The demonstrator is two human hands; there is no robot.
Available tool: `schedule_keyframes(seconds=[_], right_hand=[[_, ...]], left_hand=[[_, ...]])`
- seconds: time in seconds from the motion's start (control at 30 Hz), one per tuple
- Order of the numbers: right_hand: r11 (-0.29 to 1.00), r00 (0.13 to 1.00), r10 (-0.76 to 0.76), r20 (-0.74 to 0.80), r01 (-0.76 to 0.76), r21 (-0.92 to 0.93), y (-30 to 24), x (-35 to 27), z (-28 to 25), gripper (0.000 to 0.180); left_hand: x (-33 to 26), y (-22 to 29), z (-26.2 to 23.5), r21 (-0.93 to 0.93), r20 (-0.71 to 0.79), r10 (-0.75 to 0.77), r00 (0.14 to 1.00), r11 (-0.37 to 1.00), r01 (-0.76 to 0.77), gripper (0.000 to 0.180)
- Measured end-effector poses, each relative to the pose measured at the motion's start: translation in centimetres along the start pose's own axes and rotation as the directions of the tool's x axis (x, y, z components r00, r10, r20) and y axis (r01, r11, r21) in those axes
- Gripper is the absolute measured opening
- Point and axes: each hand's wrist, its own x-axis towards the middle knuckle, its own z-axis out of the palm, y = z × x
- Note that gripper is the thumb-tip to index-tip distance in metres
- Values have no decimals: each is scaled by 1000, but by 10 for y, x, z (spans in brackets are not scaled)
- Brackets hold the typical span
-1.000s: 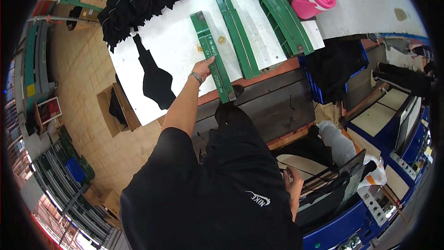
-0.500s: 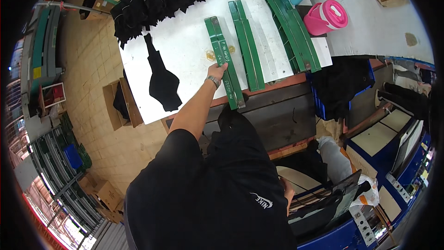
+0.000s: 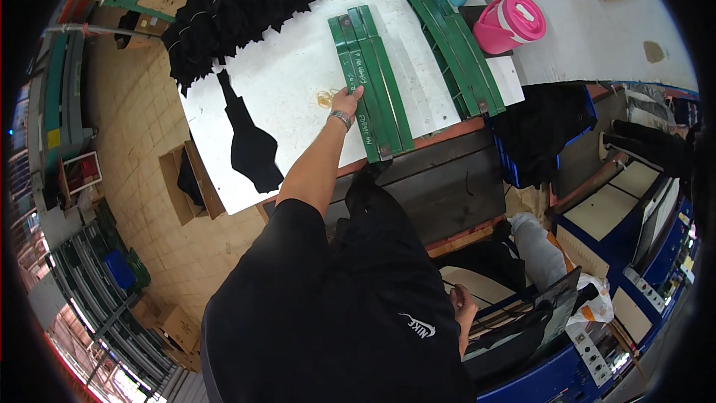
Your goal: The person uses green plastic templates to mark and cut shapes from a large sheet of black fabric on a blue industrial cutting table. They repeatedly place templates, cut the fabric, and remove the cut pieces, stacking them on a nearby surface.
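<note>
At the upper centre of the frame, my left hand (image 3: 349, 98) lies with its fingers laid on the left edge of a pair of long green boards (image 3: 371, 82) that rest side by side on the white tabletop (image 3: 291, 75); the hand presses on the nearer board rather than closing round it, and a watch shows on the wrist. The boards run from the far side of the tabletop down to its near edge, their lower ends overhanging the wooden rim. Just left of my hand sits a small tangle of rubber bands (image 3: 326, 97). A second stack of green boards (image 3: 455, 48) lies to the right, well apart from the first, with a pink lidded pot (image 3: 511, 24) beside it at upper right. A flat black fabric piece (image 3: 250, 142) lies on the tabletop at left, and a row of bundled black fabric pieces (image 3: 231, 4) lines the far upper-left edge. My right hand (image 3: 462, 306) appears at lower right beside my black shirt; I cannot tell whether it is holding anything.
</note>
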Motion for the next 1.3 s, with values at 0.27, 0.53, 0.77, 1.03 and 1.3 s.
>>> schedule_keyframes(seconds=[0.27, 0.53, 0.77, 1.03, 1.3], right_hand=[[999, 999, -33, -20, 33, 25, 13, -9, 6, 26], [989, 995, 98, -35, -94, 111, 12, -23, 20, 23], [983, 989, 145, -12, -142, 118, 10, -48, 29, 24], [851, 870, 488, -69, -456, 262, 18, -114, 27, 22], [834, 884, 468, 22, -450, 320, 9, -128, 64, 25]], left_hand=[[2, 0, -8, 68, 39, -21, 999, 997, 19, 35], [-3, 82, 74, 935, 0, 521, 853, 302, -184, 65], [96, 23, 214, 222, 136, -31, 990, 975, 0, 69], [173, -18, 255, 80, 51, -133, 990, 988, 128, 58], [144, -1, 234, 80, 118, -277, 954, 960, 269, 32]])
